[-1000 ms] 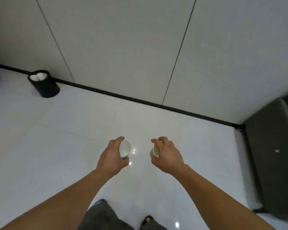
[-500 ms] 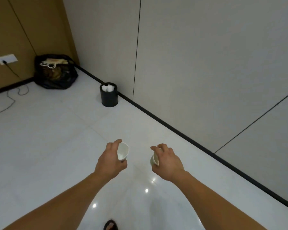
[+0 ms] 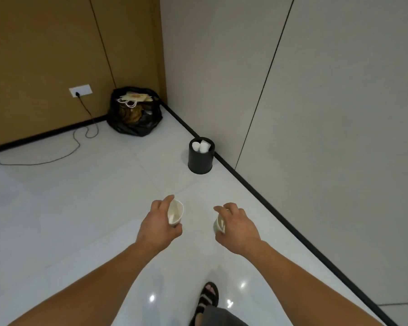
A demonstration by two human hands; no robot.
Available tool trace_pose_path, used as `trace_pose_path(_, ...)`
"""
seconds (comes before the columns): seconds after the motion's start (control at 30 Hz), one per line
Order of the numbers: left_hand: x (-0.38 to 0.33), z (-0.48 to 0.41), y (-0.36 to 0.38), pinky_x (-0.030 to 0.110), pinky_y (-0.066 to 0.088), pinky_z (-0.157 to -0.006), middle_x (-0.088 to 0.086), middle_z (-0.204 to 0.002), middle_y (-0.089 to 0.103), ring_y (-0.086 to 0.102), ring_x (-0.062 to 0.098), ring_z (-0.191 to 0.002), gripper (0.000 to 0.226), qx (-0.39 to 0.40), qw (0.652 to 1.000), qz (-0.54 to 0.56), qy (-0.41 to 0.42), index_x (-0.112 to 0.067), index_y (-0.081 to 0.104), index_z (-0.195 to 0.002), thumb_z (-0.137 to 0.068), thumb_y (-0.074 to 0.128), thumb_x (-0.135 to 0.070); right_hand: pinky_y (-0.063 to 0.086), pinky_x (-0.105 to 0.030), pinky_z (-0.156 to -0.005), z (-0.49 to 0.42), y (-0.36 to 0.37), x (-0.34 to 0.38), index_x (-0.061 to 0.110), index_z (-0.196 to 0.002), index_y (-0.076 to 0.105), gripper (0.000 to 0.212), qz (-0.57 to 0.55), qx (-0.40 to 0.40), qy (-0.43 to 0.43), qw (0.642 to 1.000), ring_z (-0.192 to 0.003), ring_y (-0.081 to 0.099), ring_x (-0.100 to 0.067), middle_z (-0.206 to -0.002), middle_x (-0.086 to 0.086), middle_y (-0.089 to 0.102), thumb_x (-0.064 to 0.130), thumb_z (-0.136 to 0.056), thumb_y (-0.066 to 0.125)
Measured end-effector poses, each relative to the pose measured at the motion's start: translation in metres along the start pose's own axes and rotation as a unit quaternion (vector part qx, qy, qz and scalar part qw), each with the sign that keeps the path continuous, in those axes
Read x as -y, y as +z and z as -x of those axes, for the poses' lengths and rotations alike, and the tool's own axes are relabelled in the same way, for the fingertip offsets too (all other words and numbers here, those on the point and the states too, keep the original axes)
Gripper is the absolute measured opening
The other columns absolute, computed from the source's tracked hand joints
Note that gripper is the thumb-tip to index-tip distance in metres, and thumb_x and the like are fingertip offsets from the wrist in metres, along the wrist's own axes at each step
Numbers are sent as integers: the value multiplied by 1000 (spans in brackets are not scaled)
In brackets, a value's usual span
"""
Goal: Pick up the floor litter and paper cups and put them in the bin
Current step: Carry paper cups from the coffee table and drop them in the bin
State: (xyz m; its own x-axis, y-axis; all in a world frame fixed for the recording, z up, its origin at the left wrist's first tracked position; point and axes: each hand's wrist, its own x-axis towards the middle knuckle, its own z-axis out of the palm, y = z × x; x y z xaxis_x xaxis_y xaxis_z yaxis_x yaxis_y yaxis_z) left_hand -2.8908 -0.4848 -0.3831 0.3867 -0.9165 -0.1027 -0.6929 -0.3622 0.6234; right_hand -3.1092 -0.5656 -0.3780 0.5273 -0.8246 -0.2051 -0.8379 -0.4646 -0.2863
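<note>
Cups: you held two paper cups off the floor (image 3: 80,208), the left cup (image 3: 175,212) and the right cup (image 3: 219,225). Each lay tilted on its side in a hand, the open mouths turned inward, well short of the bin.
Left hand: your left hand (image 3: 159,225) gripped the left cup from the outside, fingers (image 3: 168,200) curled over the rim and thumb beneath. This looked like a light grip, probably to spare the thin paper.
Right hand: your right hand (image 3: 239,228) hid most of the right cup, its fingers (image 3: 222,209) clamped round the wall so that only the rim showed.
Bin: the black bin (image 3: 201,161) stood upright ahead, just beside the dark skirting (image 3: 280,217) of the grey wall. Two discarded cups (image 3: 200,146) already reached its rim, so I judged that space inside was tight.
Stage: I judged this to be the carry. Both hands were out in front and apart, which would suit dropping the cups in one after the other.
Surroundings: a black rubbish bag (image 3: 134,118) sat in the corner. A cable (image 3: 57,156) trailed from the wall socket (image 3: 80,90) across the floor to the left, well apart from your line to the bin. Your sandalled foot (image 3: 207,296) showed below.
</note>
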Motion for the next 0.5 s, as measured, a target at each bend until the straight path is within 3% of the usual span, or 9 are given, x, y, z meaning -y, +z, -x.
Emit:
trace_pose_path(0.23,-3,-120,-18,32,51,-84,-2,-133,39,58,24,-103,79,-20,998,4,-58,-30,31,-143,-77,74,-34,46,-32,-92,-153,-40,-7,33,-147,27,72,5,26,-45,999,-126,36,-22,-147,3,26,36,-84,61)
trace_pose_path(0.5,20,-289,-18,32,51,-88,-3,-136,38,56,22,-107,78,6,998,19,-55,-30,29,-142,-78,73,-35,46,-31,-94,-325,-56,-7,32,-149,26,72,19,31,-43,998,-127,36,-22,-148,3,27,37,-85,61)
